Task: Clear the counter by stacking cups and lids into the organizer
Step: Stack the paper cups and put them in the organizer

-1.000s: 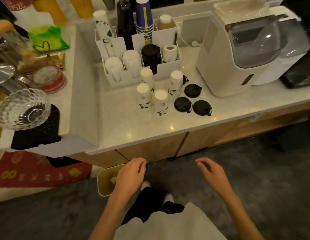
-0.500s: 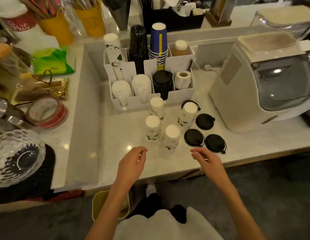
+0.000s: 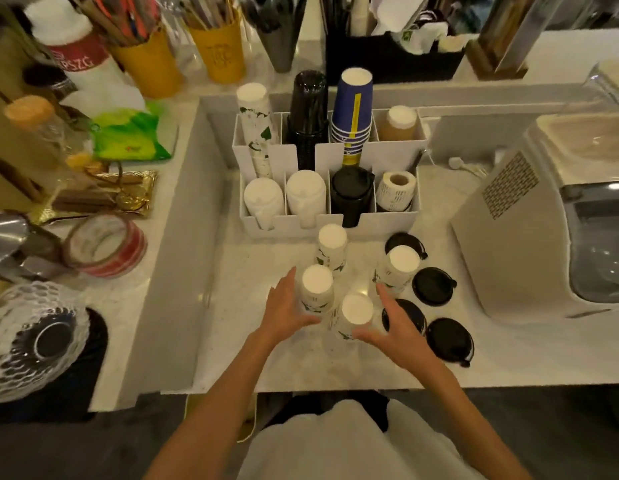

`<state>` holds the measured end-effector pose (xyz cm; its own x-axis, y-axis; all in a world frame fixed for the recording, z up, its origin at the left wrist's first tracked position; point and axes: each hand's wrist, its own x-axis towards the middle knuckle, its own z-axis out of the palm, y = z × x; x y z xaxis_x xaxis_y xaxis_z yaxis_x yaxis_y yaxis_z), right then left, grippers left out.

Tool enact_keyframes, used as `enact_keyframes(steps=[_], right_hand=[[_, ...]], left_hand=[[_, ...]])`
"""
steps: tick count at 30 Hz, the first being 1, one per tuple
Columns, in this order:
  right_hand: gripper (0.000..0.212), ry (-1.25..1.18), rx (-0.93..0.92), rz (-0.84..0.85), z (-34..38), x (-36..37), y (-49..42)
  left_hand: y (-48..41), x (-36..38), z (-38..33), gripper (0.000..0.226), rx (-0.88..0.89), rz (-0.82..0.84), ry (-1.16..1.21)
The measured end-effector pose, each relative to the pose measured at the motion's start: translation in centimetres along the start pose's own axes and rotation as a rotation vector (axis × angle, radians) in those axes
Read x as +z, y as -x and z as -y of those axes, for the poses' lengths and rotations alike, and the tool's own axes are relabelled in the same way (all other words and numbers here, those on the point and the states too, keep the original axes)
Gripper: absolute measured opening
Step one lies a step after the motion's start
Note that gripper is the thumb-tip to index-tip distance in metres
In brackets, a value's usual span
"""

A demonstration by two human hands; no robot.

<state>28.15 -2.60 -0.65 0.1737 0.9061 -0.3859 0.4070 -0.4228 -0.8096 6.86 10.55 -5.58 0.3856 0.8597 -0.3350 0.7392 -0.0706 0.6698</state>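
Observation:
Several white paper cups with green print stand upside down on the marble counter: one near-left, one nearest me, one behind, one to the right. Several black lids lie to their right, such as a lid and another. The white organizer behind holds stacks of cups and lids. My left hand is open beside the near-left cup, thumb touching its base. My right hand is open beside the nearest cup, over a lid.
A white ice machine stands at the right. On the raised ledge at the left lie a tape roll, a glass bowl and a green packet. Yellow holders with straws stand behind.
Both hands have come up from below the counter edge and forward onto the counter, reaching the two nearest cups. The view has moved closer to the counter.

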Motion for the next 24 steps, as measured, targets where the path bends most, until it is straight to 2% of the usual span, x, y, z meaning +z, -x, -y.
enact_keyframes(steps=[2,6,8,13,21,24], right_hand=[[0.119,0.029,-0.010,0.037,0.0,1.0,-0.8],[0.080,-0.049,-0.060,-0.025,-0.3,2.6,-1.4],[0.073,-0.063,-0.053,-0.044,-0.3,2.8,-1.2],[0.075,-0.068,-0.071,-0.097,-1.2,3.6,-1.4],[0.077,-0.085,-0.082,-0.089,0.7,4.1,-2.1],[0.076,-0.146,-0.159,-0.138,4.5,2.3,-2.0]], left_hand=[[-0.6,0.6,0.4,0.127,0.014,0.002,-0.040],[-0.9,1.5,1.3,0.096,0.073,-0.059,-0.012],[-0.7,1.2,2.2,0.088,0.095,-0.109,0.022],[0.2,-1.2,6.6,0.074,0.085,-0.256,0.171],[2.2,-0.3,8.1,0.087,0.008,-0.320,0.061],[1.6,-0.2,7.8,0.081,0.002,-0.401,0.034]])
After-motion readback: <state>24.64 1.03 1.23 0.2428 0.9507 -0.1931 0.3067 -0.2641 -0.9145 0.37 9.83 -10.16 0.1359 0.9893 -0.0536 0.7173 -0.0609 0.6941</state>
